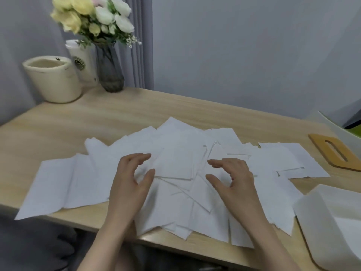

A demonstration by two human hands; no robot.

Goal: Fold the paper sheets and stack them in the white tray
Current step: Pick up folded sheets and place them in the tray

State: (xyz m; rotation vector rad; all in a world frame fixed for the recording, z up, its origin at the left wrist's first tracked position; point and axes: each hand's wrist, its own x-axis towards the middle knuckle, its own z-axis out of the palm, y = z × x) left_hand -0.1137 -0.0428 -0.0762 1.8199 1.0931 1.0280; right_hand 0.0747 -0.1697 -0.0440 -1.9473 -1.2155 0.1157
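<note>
Both hands hover over the paper sheets [175, 165] holding nothing: left hand [130, 184] and right hand [234, 182] with fingers loosely curved, thumbs apart. The sheets lie scattered across the wooden table [117, 116]; the white tray [312, 218] sits at their right. A paper cup [81, 59] bears a round logo, unreadable.

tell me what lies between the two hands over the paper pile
In the head view, only loose white paper sheets lie between the left hand and the right hand; neither hand holds one.
</note>
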